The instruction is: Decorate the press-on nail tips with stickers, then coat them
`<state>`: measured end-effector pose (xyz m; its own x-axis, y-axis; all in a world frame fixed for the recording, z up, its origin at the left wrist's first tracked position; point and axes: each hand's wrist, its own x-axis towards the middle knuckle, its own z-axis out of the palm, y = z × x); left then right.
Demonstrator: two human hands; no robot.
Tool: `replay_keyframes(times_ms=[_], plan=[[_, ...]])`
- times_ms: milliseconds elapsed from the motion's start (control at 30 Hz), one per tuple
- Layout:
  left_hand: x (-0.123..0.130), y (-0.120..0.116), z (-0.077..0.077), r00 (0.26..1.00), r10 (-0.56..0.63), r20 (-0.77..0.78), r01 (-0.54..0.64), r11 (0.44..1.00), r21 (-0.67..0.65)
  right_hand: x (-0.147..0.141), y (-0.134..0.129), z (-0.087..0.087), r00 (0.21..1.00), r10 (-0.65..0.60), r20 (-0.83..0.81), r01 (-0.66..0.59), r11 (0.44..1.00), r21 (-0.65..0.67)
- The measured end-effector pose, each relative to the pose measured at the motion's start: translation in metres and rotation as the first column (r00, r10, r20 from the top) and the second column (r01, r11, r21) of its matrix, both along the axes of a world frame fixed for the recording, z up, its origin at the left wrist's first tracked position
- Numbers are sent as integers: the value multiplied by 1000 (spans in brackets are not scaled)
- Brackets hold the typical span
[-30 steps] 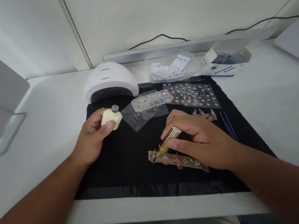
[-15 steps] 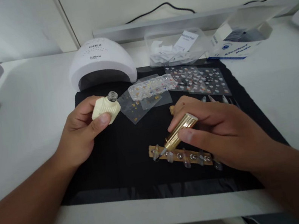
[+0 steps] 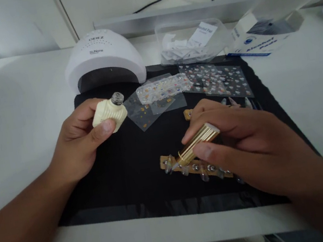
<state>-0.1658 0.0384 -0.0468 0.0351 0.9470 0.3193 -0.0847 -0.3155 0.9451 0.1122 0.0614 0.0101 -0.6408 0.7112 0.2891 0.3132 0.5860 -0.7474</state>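
Observation:
My left hand (image 3: pixel 85 138) is closed around a cream nail polish bottle (image 3: pixel 109 115), tilted, its clear threaded neck uncapped. Between thumb and fingers, my right hand (image 3: pixel 228 134) grips a gold-capped nail polish brush (image 3: pixel 199 143) slanting down to the left. The brush tip is at the leftmost clear false nail (image 3: pixel 168 165); whether it touches is hard to tell. Several such nails sit in a row on a wooden strip (image 3: pixel 194 167) with round metal studs. My right hand covers the strip's right end and part of a second wooden holder (image 3: pixel 187 114) behind it.
A white nail lamp (image 3: pixel 104 56) stands at the back left. Sticker sheets (image 3: pixel 219 78) and a clear case of decorations (image 3: pixel 164 88) lie on the black mat (image 3: pixel 122 185). Behind them are a plastic tub (image 3: pixel 192 45) of packets and an open alcohol pad box (image 3: pixel 262 40).
The view has shifted slightly. Both hands keep their holds on the bottle and brush, and the brush tip stays at the leftmost nail.

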Motion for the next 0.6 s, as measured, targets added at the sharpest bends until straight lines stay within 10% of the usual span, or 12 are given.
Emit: replay_keyframes(times_ms=[333, 600], plan=[[0, 2, -2, 1000, 9, 27, -11, 998, 61, 2, 3, -3, 981, -191, 34, 194, 977, -93], [-2, 1, -2, 1000, -8, 15, 7, 998, 63, -2, 1, -2, 997, -53, 57, 53, 999, -3]])
